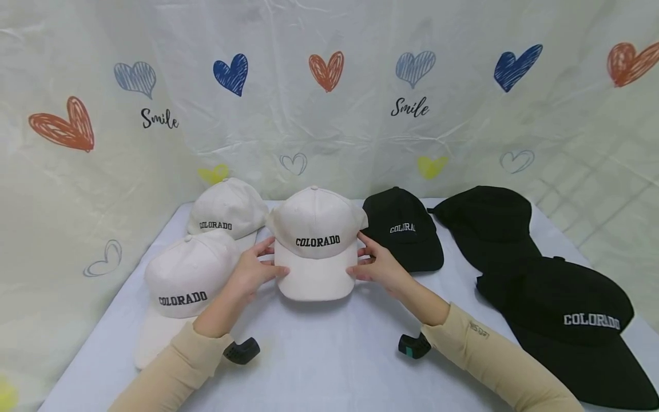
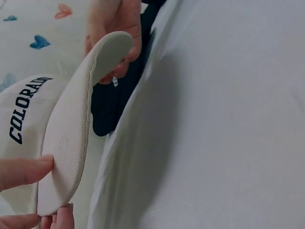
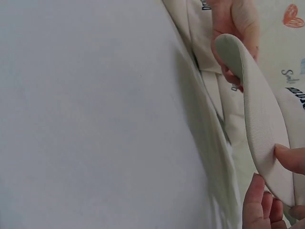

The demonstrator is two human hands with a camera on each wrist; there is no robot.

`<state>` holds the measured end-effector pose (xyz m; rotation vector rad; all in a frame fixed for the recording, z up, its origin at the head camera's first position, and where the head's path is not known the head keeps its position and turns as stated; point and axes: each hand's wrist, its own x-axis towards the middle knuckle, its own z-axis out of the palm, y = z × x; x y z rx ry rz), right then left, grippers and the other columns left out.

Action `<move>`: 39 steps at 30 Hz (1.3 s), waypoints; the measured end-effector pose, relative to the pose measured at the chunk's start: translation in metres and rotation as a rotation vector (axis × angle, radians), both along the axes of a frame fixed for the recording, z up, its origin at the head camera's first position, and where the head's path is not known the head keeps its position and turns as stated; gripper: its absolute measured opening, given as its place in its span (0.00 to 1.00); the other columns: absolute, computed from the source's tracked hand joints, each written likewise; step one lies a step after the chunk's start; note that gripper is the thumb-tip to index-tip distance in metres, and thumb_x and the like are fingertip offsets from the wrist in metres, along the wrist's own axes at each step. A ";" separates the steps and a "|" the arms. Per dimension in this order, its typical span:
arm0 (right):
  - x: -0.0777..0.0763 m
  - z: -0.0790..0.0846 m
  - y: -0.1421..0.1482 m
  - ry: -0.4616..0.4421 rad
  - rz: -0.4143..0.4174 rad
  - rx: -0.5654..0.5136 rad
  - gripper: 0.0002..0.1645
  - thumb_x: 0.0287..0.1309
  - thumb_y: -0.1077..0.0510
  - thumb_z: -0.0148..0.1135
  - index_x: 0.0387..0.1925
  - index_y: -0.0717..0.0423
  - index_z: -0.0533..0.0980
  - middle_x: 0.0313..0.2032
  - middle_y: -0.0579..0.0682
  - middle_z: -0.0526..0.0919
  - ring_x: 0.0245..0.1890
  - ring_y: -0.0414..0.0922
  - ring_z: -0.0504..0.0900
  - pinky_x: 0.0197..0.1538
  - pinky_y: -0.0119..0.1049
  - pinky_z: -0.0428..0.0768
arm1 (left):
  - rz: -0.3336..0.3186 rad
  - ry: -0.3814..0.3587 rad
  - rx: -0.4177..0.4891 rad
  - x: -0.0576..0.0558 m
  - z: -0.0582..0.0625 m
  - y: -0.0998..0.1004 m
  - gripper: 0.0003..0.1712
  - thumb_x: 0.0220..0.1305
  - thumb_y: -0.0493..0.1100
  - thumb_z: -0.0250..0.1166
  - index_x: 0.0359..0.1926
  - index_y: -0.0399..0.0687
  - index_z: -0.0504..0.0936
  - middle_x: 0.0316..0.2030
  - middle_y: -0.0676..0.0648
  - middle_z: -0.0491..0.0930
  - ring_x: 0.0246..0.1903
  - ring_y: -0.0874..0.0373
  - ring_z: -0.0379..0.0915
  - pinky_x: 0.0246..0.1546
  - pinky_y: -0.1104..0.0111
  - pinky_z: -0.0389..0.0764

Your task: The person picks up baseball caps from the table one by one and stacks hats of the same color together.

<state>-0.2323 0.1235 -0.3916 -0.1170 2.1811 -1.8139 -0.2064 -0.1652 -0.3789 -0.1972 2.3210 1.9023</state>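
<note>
Both hands hold a white baseball cap (image 1: 315, 214) with dark COLORADO lettering, its front facing me and its brim pointing toward me. At the cap's left side, my left hand (image 1: 252, 270) pinches the brim edge, thumb on top and fingers beneath. My right hand (image 1: 382, 266) grips the opposite edge the same way. In the left wrist view the brim (image 2: 71, 138) stands off the cloth, casting a shadow. The right wrist view shows the right thumb (image 3: 289, 158) on the brim's upper face, with fingertips under its edge.
Two more white caps, one at the back (image 1: 226, 206) and one nearer (image 1: 190, 274), lie on the left. To the right are three black caps: a back one (image 1: 399, 249), a plain-looking one (image 1: 489, 217) and a near one (image 1: 556, 297). A white cloth (image 1: 329, 355) covers the table.
</note>
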 end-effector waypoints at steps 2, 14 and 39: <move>0.001 -0.002 0.001 -0.008 0.004 -0.007 0.56 0.59 0.69 0.72 0.81 0.52 0.52 0.52 0.57 0.68 0.44 0.48 0.72 0.45 0.35 0.85 | -0.003 -0.008 -0.013 0.001 0.000 0.000 0.50 0.59 0.26 0.71 0.79 0.43 0.58 0.64 0.37 0.66 0.61 0.43 0.73 0.58 0.56 0.79; 0.010 -0.002 0.004 -0.063 0.036 -0.036 0.55 0.58 0.69 0.72 0.81 0.53 0.53 0.57 0.61 0.68 0.47 0.49 0.76 0.48 0.42 0.86 | -0.019 -0.015 -0.027 0.012 -0.004 -0.003 0.53 0.55 0.25 0.72 0.79 0.40 0.57 0.61 0.34 0.67 0.56 0.42 0.74 0.45 0.67 0.82; 0.031 -0.008 0.013 -0.128 0.156 -0.132 0.53 0.63 0.69 0.67 0.81 0.57 0.49 0.59 0.65 0.67 0.44 0.47 0.82 0.54 0.44 0.83 | -0.103 -0.020 -0.107 0.024 -0.010 -0.014 0.53 0.52 0.26 0.75 0.76 0.32 0.58 0.55 0.34 0.70 0.44 0.50 0.75 0.38 0.68 0.81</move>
